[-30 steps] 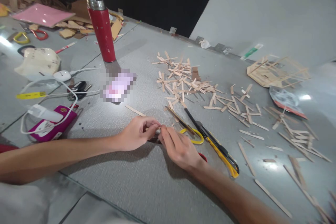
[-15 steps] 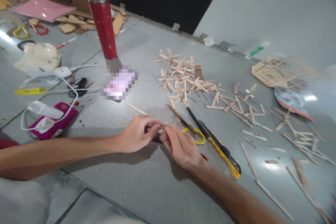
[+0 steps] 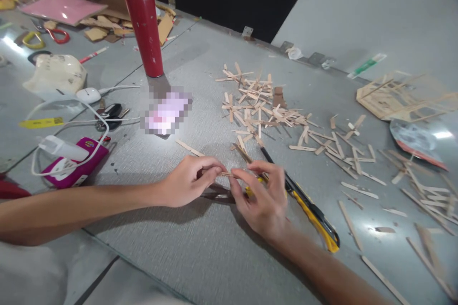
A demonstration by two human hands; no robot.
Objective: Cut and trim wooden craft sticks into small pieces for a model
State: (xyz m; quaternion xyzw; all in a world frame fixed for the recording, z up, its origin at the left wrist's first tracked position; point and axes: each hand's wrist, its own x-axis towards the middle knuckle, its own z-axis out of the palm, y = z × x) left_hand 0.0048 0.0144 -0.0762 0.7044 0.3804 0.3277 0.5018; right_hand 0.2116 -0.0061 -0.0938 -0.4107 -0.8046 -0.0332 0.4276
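Observation:
Between my two hands is a short wooden stick (image 3: 224, 174), like a piece of popsicle stick, mostly covered by the fingers. My left hand (image 3: 191, 181) pinches its left end between thumb and index finger. Thumb and index finger of my right hand (image 3: 261, 200) close on the other end, with the remaining fingers raised and bent. Just past the right hand lies a yellow and black utility knife (image 3: 313, 219). Scissors with a yellow handle (image 3: 249, 191) are partly hidden under that hand. A loose popsicle stick (image 3: 189, 147) lies beyond the left hand.
Heaped popsicle sticks (image 3: 265, 105) cover the table's middle, others scattered right. A red bottle (image 3: 145, 33) stands beyond a blurred phone (image 3: 168, 113). At left are a purple box (image 3: 77, 162) with a charger and cable, and keys (image 3: 110, 114). A wooden stick frame (image 3: 379, 105) sits far right.
My right hand has shifted slightly right and opened out its upper fingers, so more of the stick shows between the hands. The left hand keeps its pinch. The view has shifted slightly.

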